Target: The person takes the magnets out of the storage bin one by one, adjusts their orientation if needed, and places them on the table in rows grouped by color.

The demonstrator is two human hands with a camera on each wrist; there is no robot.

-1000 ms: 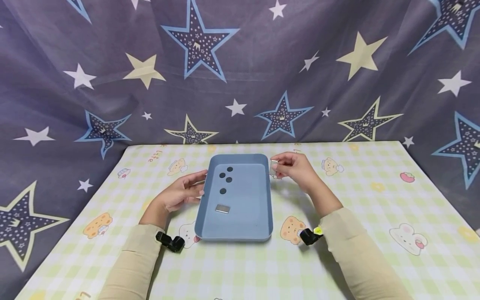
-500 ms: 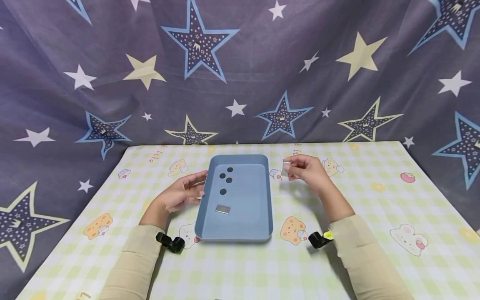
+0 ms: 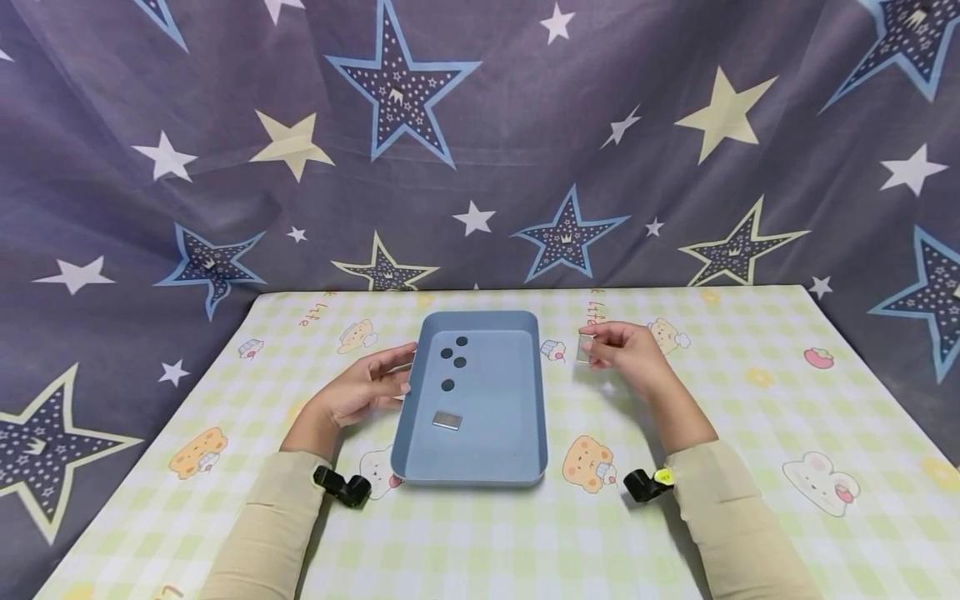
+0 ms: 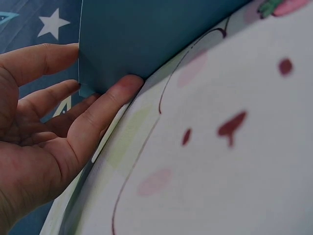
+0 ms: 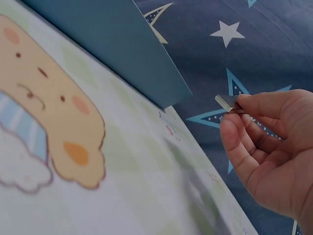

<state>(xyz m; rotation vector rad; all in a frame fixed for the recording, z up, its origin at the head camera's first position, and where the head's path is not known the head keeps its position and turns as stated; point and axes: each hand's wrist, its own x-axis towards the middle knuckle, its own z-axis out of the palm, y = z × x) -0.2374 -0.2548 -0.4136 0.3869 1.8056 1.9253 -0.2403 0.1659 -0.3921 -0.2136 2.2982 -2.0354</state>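
A blue rectangular tray [image 3: 498, 400] lies on the table with its short side towards me. My left hand [image 3: 358, 387] is at its left wall, fingers extended; in the left wrist view the thumb and fingertips touch the tray's side. Inside, a flat silver-grey rectangular piece [image 3: 447, 420] lies near several small dark discs [image 3: 447, 385]. To the right of the tray, my right hand [image 3: 630, 358] pinches a similar thin silver rectangular piece [image 5: 226, 103] between thumb and fingers, raised over the table. The other fingers of that hand curl loosely below it.
A pale green checked cloth with cartoon prints covers the table [image 3: 480, 550]. Behind its far edge hangs a dark curtain [image 3: 480, 150] with stars. A small black camera [image 3: 643, 485] sits at the right wrist, another camera [image 3: 342, 486] at the left.
My right hand has moved right and slightly towards me, away from the tray's right wall, with the silver rectangular piece still pinched. The left hand, tray and its contents have stayed in place.
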